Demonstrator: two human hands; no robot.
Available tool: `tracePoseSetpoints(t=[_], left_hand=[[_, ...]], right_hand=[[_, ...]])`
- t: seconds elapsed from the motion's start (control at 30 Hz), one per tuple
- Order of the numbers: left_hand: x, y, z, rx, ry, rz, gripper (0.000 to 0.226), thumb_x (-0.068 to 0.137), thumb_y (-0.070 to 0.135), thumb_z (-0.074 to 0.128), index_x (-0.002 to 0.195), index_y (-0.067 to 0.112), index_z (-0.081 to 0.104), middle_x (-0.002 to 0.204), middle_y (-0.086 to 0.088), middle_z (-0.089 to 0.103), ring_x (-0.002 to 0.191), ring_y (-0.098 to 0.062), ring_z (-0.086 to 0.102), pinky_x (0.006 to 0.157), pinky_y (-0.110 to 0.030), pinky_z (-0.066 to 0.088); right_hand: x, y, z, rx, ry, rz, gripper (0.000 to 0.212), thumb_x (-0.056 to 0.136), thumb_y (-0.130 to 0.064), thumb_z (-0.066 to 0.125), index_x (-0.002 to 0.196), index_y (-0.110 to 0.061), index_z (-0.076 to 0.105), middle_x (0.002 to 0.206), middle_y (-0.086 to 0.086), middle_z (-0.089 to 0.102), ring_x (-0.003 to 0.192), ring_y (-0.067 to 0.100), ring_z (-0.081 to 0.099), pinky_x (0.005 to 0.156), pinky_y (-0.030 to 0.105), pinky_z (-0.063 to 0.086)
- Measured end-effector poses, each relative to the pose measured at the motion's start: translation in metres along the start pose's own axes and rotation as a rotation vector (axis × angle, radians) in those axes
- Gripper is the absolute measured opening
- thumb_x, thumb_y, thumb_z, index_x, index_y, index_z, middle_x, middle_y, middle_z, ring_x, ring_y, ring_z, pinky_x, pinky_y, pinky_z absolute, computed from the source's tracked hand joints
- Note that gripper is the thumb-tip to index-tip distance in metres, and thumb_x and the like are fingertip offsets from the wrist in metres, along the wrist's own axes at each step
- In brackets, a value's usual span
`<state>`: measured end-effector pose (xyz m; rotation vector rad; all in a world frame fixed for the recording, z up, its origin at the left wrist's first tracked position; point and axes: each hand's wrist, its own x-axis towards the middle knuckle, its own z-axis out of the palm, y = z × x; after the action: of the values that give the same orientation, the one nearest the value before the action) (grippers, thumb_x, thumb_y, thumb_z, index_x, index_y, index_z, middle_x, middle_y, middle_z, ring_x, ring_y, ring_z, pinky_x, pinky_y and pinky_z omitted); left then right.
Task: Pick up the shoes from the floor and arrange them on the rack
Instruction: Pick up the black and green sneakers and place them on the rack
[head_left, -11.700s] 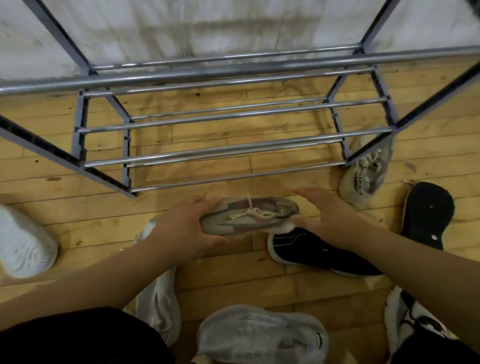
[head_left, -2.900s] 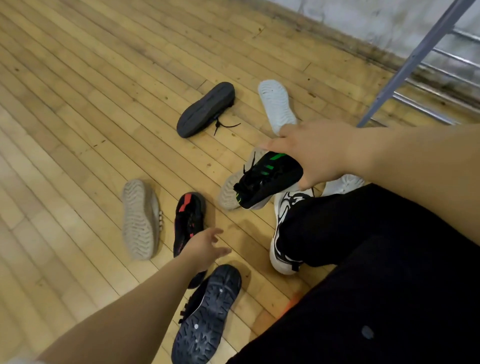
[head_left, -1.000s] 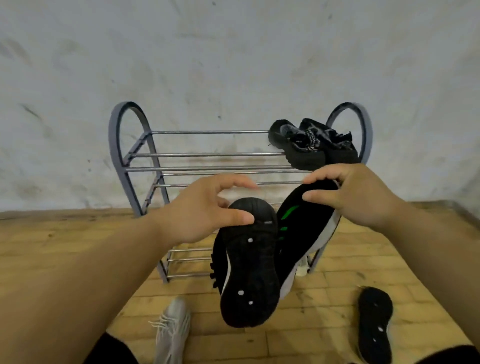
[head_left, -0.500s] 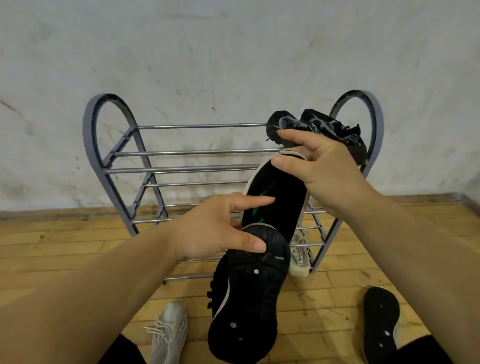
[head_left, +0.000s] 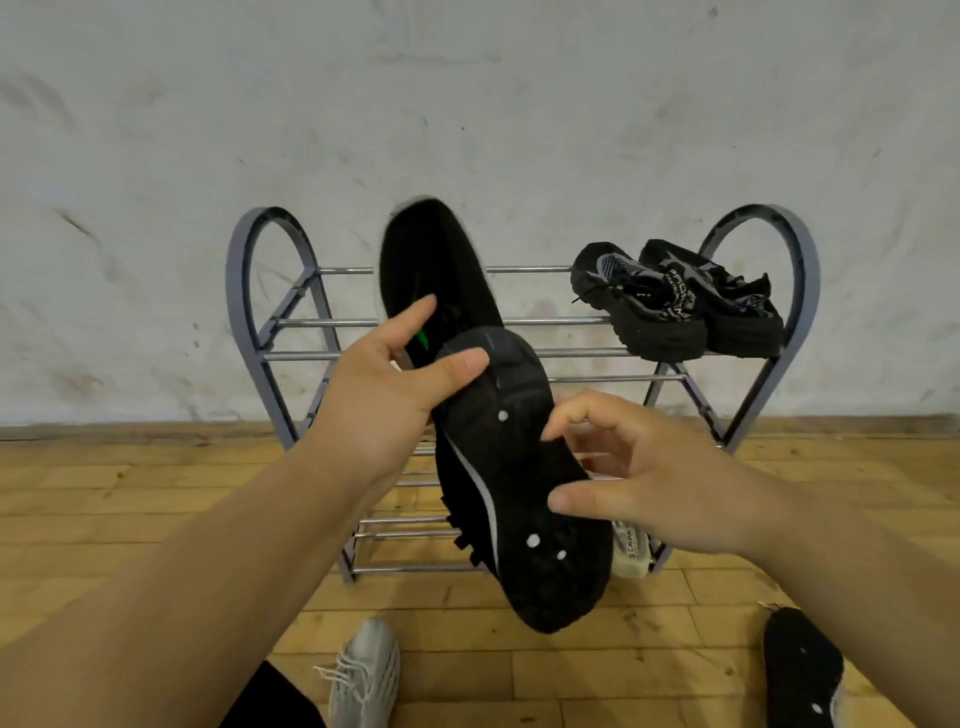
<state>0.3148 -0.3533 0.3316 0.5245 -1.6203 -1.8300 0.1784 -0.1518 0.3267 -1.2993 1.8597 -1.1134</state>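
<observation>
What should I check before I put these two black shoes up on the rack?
1. Left hand grips both the dotted-sole shoe and the green-marked shoe: ok.
2. Right hand has a firm hold on the dotted-sole shoe: cannot tell.
3. Free room on the top shelf of the rack, left of the black pair: ok.
4. Held shoes turned soles down: not ok, soles face you.
5. Floor cleared: not ok, a grey shoe and a black shoe lie there.
</observation>
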Motion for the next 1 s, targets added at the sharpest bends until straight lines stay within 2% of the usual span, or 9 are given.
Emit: tracePoseSetpoints(t=[0.1, 0.23, 0.37, 0.5, 0.6, 0.67, 0.83, 0.9, 1.0], left_hand=[[0.000, 0.000, 0.002, -0.107, 0.119, -0.050, 0.110, 0.046, 0.036, 0.095, 0.148, 0.027, 0.053, 0.149, -0.007, 0.055, 0.119, -0.025, 0.068, 0.094, -0.044, 0.059], [-0.003, 0.004, 0.004, -0.196, 0.207, -0.095, 0.094, 0.071, 0.023, 0.087, 0.154, 0.020, 0.043, 0.140, -0.006, 0.062, 0.099, -0.018, 0.076, 0.086, -0.039, 0.062], [-0.001, 0.006, -0.003, -0.170, 0.191, -0.113, 0.083, 0.081, 0.022, 0.083, 0.154, 0.019, 0.043, 0.138, -0.006, 0.064, 0.102, -0.019, 0.075, 0.085, -0.037, 0.062], [-0.003, 0.006, -0.014, 0.039, 0.060, -0.066, 0.107, 0.064, 0.049, 0.088, 0.156, 0.026, 0.039, 0.155, 0.000, 0.048, 0.131, -0.017, 0.058, 0.110, -0.044, 0.049], [-0.007, 0.010, -0.021, 0.319, -0.028, 0.050, 0.117, 0.056, 0.066, 0.089, 0.156, 0.039, 0.035, 0.164, 0.007, 0.029, 0.121, 0.012, 0.056, 0.102, -0.025, 0.049], [-0.012, 0.015, -0.021, 0.421, -0.085, 0.101, 0.118, 0.056, 0.060, 0.091, 0.157, 0.042, 0.032, 0.162, 0.011, 0.020, 0.119, 0.006, 0.060, 0.089, -0.014, 0.052], [-0.023, 0.020, -0.012, 0.455, -0.267, 0.138, 0.126, 0.048, 0.041, 0.091, 0.155, 0.050, 0.026, 0.144, 0.022, 0.022, 0.124, 0.004, 0.059, 0.103, -0.016, 0.047], [-0.024, 0.019, -0.009, 0.458, -0.313, 0.147, 0.128, 0.046, 0.037, 0.093, 0.155, 0.049, 0.027, 0.146, 0.017, 0.025, 0.127, 0.004, 0.057, 0.102, -0.017, 0.048], [-0.022, 0.019, -0.010, 0.505, -0.360, 0.145, 0.127, 0.048, 0.038, 0.102, 0.151, 0.054, 0.029, 0.155, 0.011, 0.020, 0.129, 0.001, 0.057, 0.104, -0.026, 0.052]], right_hand=[[-0.001, -0.001, 0.013, -0.090, 0.007, 0.004, 0.073, 0.076, -0.033, 0.090, 0.131, -0.051, 0.046, 0.135, -0.020, 0.054, 0.123, -0.004, 0.054, 0.097, 0.023, 0.053], [0.000, -0.001, 0.040, -0.435, 0.162, -0.138, 0.104, 0.066, -0.053, 0.091, 0.146, -0.048, 0.024, 0.149, -0.026, 0.022, 0.131, -0.001, 0.036, 0.102, 0.019, 0.040], [0.008, 0.004, 0.055, -0.599, 0.312, -0.283, 0.103, 0.066, -0.048, 0.090, 0.148, -0.032, 0.030, 0.145, -0.012, 0.029, 0.129, 0.012, 0.041, 0.102, 0.029, 0.047], [0.007, -0.007, 0.027, -0.344, 0.159, -0.058, 0.099, 0.066, -0.032, 0.089, 0.142, -0.050, 0.028, 0.139, -0.024, 0.044, 0.121, 0.004, 0.053, 0.098, 0.031, 0.049], [-0.001, -0.006, -0.003, -0.019, -0.005, 0.146, 0.093, 0.064, -0.020, 0.083, 0.136, -0.053, 0.035, 0.129, -0.025, 0.064, 0.114, 0.006, 0.066, 0.101, 0.039, 0.052], [-0.006, -0.004, -0.017, 0.123, -0.060, 0.237, 0.090, 0.060, -0.020, 0.078, 0.137, -0.047, 0.040, 0.126, -0.016, 0.070, 0.110, 0.016, 0.071, 0.101, 0.043, 0.054], [-0.005, 0.007, -0.030, 0.399, -0.152, 0.299, 0.088, 0.056, -0.026, 0.076, 0.140, -0.032, 0.048, 0.136, 0.025, 0.063, 0.115, 0.055, 0.061, 0.103, 0.065, 0.043], [-0.006, 0.009, -0.033, 0.492, -0.223, 0.323, 0.091, 0.056, -0.023, 0.079, 0.142, -0.024, 0.048, 0.140, 0.037, 0.053, 0.106, 0.052, 0.057, 0.091, 0.059, 0.050], [-0.006, 0.008, -0.037, 0.566, -0.269, 0.321, 0.094, 0.055, -0.018, 0.075, 0.144, -0.015, 0.046, 0.137, 0.038, 0.052, 0.098, 0.043, 0.056, 0.066, 0.038, 0.060]])
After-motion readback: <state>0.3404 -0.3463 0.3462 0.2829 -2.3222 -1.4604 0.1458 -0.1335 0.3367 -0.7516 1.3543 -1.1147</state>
